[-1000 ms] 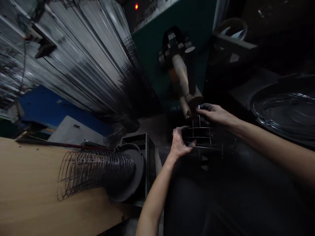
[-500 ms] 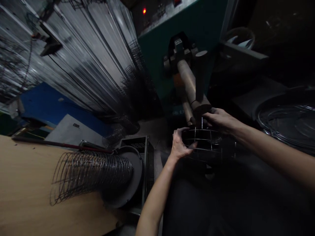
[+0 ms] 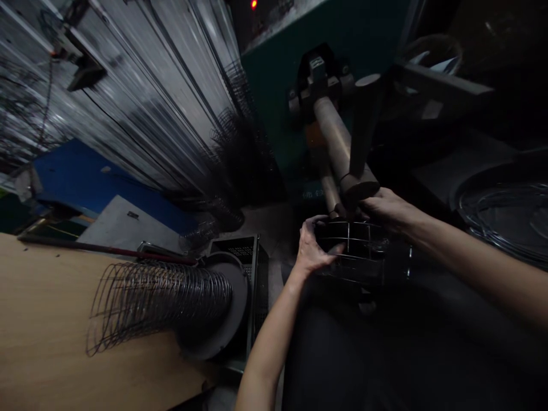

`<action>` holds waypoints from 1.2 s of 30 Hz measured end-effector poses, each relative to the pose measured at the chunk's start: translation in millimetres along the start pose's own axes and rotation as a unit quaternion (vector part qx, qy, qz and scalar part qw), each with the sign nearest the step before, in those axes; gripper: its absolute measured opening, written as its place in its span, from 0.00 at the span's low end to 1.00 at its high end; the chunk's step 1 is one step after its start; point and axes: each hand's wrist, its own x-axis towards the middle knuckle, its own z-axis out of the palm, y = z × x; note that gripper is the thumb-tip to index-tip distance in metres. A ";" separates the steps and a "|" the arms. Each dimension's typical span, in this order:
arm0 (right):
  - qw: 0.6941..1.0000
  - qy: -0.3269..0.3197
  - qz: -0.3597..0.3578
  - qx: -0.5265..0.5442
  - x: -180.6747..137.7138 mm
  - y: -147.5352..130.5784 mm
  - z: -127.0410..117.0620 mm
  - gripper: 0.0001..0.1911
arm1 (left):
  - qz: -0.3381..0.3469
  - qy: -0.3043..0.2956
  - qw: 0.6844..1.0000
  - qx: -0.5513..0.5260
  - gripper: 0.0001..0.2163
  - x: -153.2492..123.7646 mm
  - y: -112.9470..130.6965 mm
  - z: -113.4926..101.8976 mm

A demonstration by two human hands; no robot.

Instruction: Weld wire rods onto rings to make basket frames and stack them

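A round wire cage (image 3: 349, 248) of thin metal rods is between my hands, just below the end of a thick metal arm (image 3: 336, 137) of the machine. My left hand (image 3: 311, 251) is closed around the cage's left side, its thumb across the front wires. At the cage's upper right, my right hand (image 3: 391, 208) has its fingers bent in against the wires; their tips are partly hidden behind the arm's end. A second, thinner metal arm (image 3: 330, 188) runs under the first. The lower part of the cage is lost in the dark.
A stack of wire rings (image 3: 158, 297) lies sideways against a round grey disc (image 3: 233, 308) by a dark crate (image 3: 257, 285). Left is a wooden board (image 3: 38, 302); behind it, a blue panel (image 3: 94, 177). The green machine body (image 3: 274, 97) stands ahead. Coiled wire (image 3: 505, 211) lies right.
The view has shifted slightly, so the machine arms appear a little further right. The cage has turned or tilted slightly in my hands, which keep nearly the same places.
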 end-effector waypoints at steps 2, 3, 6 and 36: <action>1.000 0.001 0.000 -0.004 -1.2 -3.4 1.7 0.16 | 0.001 0.005 1.000 -0.005 0.30 1.5 0.5 -0.8; 1.000 0.002 -0.002 -0.005 -1.2 -4.6 2.5 0.16 | -0.001 0.007 1.000 -0.007 0.30 2.2 0.8 -1.1; 1.000 0.018 -0.006 -0.001 2.7 -4.5 3.7 0.17 | -0.010 0.007 1.000 -0.004 0.31 4.2 0.8 -1.6; 0.999 0.034 -0.002 0.014 8.9 -1.0 7.3 0.07 | 0.042 0.019 0.997 -0.058 0.36 10.6 -4.5 -2.6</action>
